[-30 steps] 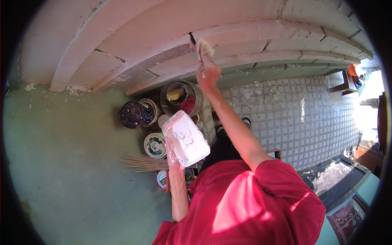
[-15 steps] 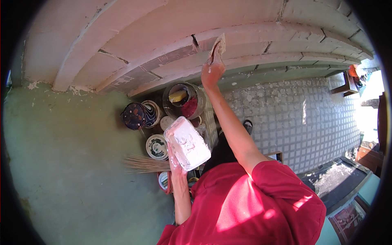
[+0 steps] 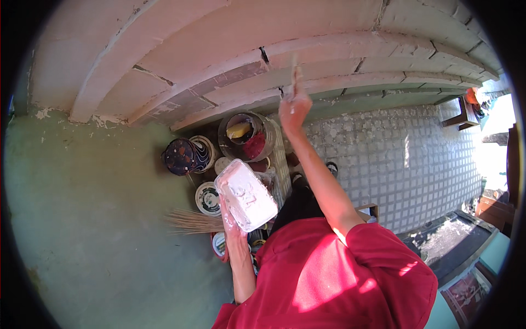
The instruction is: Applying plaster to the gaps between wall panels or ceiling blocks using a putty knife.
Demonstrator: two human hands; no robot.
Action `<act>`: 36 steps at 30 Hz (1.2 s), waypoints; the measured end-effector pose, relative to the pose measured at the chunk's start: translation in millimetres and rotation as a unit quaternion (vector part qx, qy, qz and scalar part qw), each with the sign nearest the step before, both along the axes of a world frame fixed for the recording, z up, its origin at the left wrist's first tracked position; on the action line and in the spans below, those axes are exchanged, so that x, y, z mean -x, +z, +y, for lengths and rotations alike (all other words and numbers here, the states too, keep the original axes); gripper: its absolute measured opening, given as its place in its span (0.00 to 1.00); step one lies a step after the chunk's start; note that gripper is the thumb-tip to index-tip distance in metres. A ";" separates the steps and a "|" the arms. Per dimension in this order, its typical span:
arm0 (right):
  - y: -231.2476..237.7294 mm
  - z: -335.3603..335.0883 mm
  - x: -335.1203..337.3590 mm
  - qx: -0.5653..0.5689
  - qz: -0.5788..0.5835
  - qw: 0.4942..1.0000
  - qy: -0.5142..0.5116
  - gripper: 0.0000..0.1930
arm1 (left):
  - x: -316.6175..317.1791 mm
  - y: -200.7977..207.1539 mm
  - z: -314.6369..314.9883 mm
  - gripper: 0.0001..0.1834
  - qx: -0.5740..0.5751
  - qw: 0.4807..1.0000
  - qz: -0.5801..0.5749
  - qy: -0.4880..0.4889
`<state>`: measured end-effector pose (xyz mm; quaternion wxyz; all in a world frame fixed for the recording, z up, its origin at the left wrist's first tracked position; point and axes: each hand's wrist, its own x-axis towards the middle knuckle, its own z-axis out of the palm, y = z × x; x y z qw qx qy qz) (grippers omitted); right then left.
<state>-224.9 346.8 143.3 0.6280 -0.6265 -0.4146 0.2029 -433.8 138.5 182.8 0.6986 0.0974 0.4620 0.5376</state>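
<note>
My left hand (image 3: 230, 223) grips the side of a white rectangular plastic tub (image 3: 247, 198), which is coated inside with white paste. Stretched out toward the pinkish ledged wall (image 3: 334, 55), my right hand (image 3: 295, 111) is closed on a putty knife (image 3: 296, 79). Motion smears the knife's blade, so whether it touches the wall I cannot tell. White smears mark my right fingers. Dark cracks cut across the wall's ledges, one (image 3: 264, 54) just left of the blade.
Below the wall stand a clear round tub (image 3: 223, 136) with a yellow sponge (image 3: 238, 130), a dark patterned bag (image 3: 179, 156) and a lidded bucket (image 3: 208, 198). A bundle of thin sticks (image 3: 193, 221) lies beside the green wall (image 3: 104, 219). Tiled floor (image 3: 394, 159) stretches to the right.
My right hand with the putty knife has moved slightly right and back from the wall, the blade now blurred. The tub in my left hand has shifted a little left.
</note>
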 end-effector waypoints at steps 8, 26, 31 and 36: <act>-19.3 11.8 23.8 0.014 -0.135 0.990 0.029 0.34 | -6.1 -3.2 9.5 0.33 -0.004 1.000 0.002 -0.023; -38.0 1.2 -10.1 -0.087 -0.174 0.981 0.026 0.30 | -19.6 -7.9 34.1 0.34 -0.006 0.998 0.017 -0.059; 8.9 -51.3 -76.2 -0.024 -0.006 0.993 0.112 0.17 | -35.1 -9.6 29.7 0.35 -0.020 0.999 0.007 -0.024; 117.4 -115.4 -120.6 0.018 0.288 0.919 0.269 0.13 | -78.5 -7.7 61.2 0.38 -0.015 0.994 -0.069 -0.083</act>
